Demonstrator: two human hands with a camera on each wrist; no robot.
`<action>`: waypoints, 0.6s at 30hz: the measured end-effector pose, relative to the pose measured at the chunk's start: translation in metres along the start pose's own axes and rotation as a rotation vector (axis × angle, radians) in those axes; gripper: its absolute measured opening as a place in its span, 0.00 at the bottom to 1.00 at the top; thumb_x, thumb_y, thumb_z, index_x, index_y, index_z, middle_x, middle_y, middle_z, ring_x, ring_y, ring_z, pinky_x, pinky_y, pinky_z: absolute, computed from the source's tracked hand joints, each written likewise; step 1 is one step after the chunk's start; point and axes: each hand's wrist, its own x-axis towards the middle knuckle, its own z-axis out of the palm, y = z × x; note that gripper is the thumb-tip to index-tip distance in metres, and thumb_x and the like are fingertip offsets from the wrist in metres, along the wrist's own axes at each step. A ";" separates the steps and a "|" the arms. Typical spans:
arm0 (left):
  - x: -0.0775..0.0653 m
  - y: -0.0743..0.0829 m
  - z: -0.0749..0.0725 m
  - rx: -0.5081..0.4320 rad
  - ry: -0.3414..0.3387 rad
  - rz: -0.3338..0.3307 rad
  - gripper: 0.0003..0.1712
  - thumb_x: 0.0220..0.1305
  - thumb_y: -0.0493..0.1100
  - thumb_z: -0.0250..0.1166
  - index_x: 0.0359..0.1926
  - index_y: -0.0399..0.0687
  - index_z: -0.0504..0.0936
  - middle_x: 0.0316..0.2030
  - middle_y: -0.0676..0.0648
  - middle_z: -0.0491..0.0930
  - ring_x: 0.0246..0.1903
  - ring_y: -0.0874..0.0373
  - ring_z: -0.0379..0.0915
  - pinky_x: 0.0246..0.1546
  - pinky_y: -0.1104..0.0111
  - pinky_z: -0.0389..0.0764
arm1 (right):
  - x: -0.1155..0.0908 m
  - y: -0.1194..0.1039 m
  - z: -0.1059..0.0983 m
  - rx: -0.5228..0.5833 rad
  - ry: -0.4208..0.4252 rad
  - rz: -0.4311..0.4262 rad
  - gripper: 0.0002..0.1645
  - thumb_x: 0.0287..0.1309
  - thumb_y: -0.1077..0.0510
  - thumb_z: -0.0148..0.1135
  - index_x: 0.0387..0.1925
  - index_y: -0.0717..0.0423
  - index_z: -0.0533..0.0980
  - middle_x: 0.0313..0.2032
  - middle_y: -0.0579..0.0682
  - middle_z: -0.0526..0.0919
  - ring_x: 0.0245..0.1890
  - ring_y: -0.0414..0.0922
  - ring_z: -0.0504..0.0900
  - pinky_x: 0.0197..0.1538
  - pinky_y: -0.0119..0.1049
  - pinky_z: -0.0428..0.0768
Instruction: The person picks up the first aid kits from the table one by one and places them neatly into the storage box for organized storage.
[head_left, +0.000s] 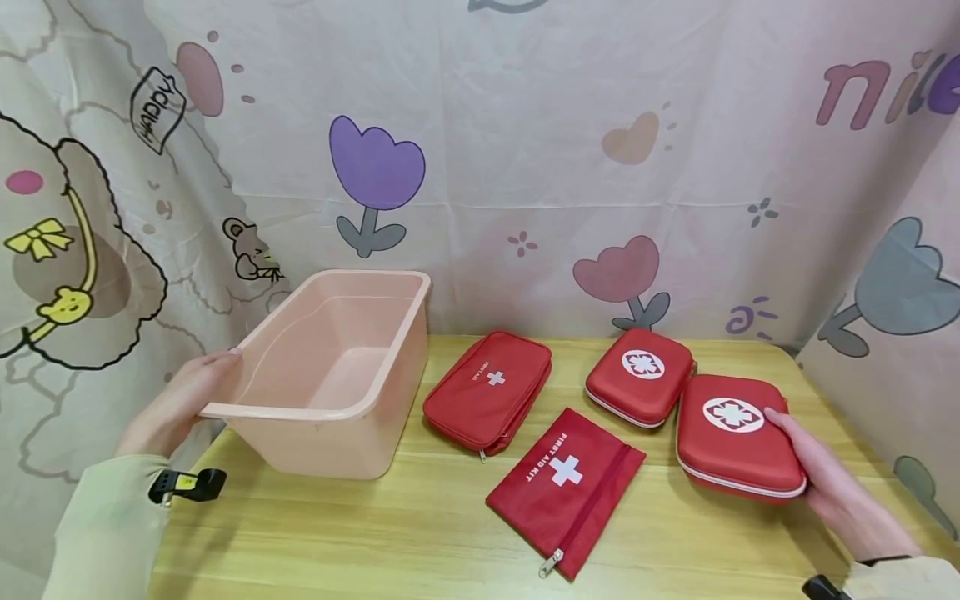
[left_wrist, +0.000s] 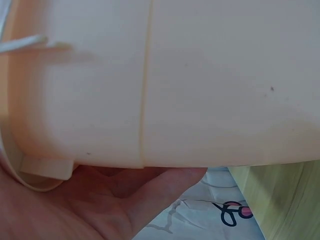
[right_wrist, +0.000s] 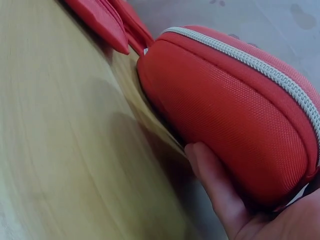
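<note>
My left hand (head_left: 180,396) grips the left rim of a pink plastic bin (head_left: 408,400); in the left wrist view its fingers (left_wrist: 150,197) lie against the outside of the wall. Inside, the bin holds nothing visible. At the right, my right hand (head_left: 832,483) holds a hard red zip case (head_left: 738,446) with a white emblem, thumb on top. Fingers (right_wrist: 215,185) reach beneath the case in the right wrist view, where its near side looks raised off the table. A smaller matching case (head_left: 637,387) lies just left of it.
A red first aid pouch (head_left: 483,400) lies right of the bin. Nearer the front is a flat red zip pouch (head_left: 555,504) with a white cross. All stand on a wooden table (head_left: 337,533). A printed curtain (head_left: 495,125) hangs behind and at both sides.
</note>
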 end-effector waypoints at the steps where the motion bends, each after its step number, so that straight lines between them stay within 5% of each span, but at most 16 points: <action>1: 0.000 0.000 0.000 -0.008 -0.003 0.001 0.44 0.77 0.59 0.32 0.72 0.22 0.41 0.65 0.21 0.53 0.47 0.60 0.69 0.38 0.74 0.75 | 0.000 0.000 0.001 0.010 -0.006 -0.001 0.39 0.71 0.36 0.45 0.68 0.58 0.51 0.31 0.36 0.83 0.31 0.40 0.85 0.37 0.34 0.81; 11: -0.003 0.000 0.001 0.016 -0.005 0.027 0.43 0.78 0.59 0.31 0.72 0.22 0.45 0.63 0.22 0.58 0.47 0.56 0.71 0.38 0.71 0.75 | -0.002 -0.002 0.000 0.121 -0.029 -0.018 0.28 0.70 0.36 0.48 0.63 0.40 0.55 0.33 0.37 0.83 0.33 0.41 0.85 0.38 0.35 0.82; 14: -0.003 0.000 0.003 0.023 -0.009 0.053 0.43 0.78 0.60 0.31 0.72 0.23 0.47 0.63 0.24 0.60 0.43 0.68 0.70 0.40 0.70 0.74 | -0.002 -0.005 0.002 0.146 -0.041 -0.022 0.33 0.70 0.36 0.48 0.68 0.37 0.49 0.33 0.37 0.82 0.33 0.41 0.85 0.38 0.35 0.82; 18: -0.003 0.000 0.003 0.028 -0.012 0.064 0.43 0.78 0.60 0.32 0.72 0.23 0.48 0.63 0.25 0.61 0.43 0.69 0.69 0.42 0.70 0.73 | -0.002 -0.012 0.007 0.172 -0.052 -0.018 0.44 0.70 0.36 0.48 0.74 0.39 0.38 0.34 0.36 0.82 0.33 0.40 0.85 0.39 0.35 0.82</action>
